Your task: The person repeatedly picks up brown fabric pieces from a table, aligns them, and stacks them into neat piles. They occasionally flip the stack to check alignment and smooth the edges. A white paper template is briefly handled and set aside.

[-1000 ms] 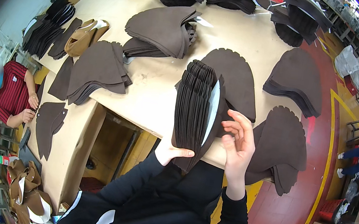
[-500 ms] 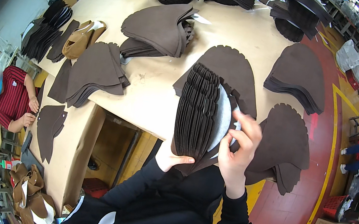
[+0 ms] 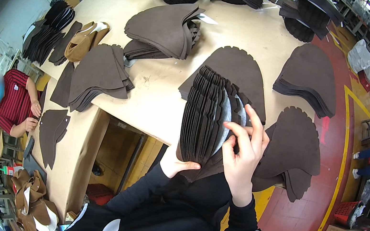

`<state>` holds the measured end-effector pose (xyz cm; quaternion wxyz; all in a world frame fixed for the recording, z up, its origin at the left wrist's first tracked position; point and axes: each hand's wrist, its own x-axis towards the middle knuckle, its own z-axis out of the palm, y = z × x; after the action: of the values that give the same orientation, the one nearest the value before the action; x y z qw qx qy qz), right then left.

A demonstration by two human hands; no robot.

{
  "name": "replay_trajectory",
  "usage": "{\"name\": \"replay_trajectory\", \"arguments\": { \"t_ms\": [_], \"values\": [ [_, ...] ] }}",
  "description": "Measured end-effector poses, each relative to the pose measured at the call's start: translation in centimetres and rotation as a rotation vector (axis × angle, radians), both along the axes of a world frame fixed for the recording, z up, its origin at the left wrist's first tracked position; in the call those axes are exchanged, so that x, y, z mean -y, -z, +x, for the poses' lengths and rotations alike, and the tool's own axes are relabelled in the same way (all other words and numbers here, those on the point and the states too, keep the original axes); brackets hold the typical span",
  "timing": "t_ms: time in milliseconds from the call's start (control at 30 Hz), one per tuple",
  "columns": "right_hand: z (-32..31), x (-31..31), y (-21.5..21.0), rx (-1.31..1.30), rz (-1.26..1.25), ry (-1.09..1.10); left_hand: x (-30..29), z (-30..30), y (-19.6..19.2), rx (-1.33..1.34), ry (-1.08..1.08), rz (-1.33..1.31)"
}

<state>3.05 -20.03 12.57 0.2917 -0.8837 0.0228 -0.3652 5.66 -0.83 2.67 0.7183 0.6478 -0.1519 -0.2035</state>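
Note:
A thick stack of dark brown cut pieces (image 3: 200,118), with scalloped edges like leather or suede, stands tilted in front of me. My left hand (image 3: 177,163) grips its lower end, thumb across the front and the other fingers hidden behind. At the stack's right side my right hand (image 3: 245,156) has its fingers bent and apart, the tips at the fanned edges. Pale backing (image 3: 222,128) shows between the parted pieces there. Behind the held stack, a broad brown piece (image 3: 239,66) lies flat on the paper-covered table (image 3: 148,105).
Brown piles lie around: one to the right (image 3: 307,77), one nearer (image 3: 293,147), one far left (image 3: 160,29) and one at left (image 3: 99,73). Tan pieces (image 3: 85,41) rest beyond. A person in a striped shirt (image 3: 16,98) works at the left. A gap (image 3: 116,153) opens beside the table edge.
My right hand's fingers have spread and shifted over the stack's right edge. More pieces now stand parted there, covering some of the pale backing. My left hand keeps its grip.

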Motion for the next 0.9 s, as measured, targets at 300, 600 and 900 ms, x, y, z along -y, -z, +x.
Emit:
{"name": "replay_trajectory", "arguments": {
  "t_ms": [300, 600, 900],
  "values": [
    [0.1, -0.7, 0.0, 0.039, 0.094, 0.087, -0.4, 0.6, 0.9, -0.042, 0.036, 0.083],
    [-0.1, -1.0, -0.7, 0.005, -0.016, 0.078, -0.2, 0.4, 0.4, -0.086, 0.024, 0.037],
    [0.3, -1.2, -0.1, 0.042, -0.055, 0.132, -0.1, 0.5, 0.7, -0.031, 0.013, 0.05]
  ]
}}
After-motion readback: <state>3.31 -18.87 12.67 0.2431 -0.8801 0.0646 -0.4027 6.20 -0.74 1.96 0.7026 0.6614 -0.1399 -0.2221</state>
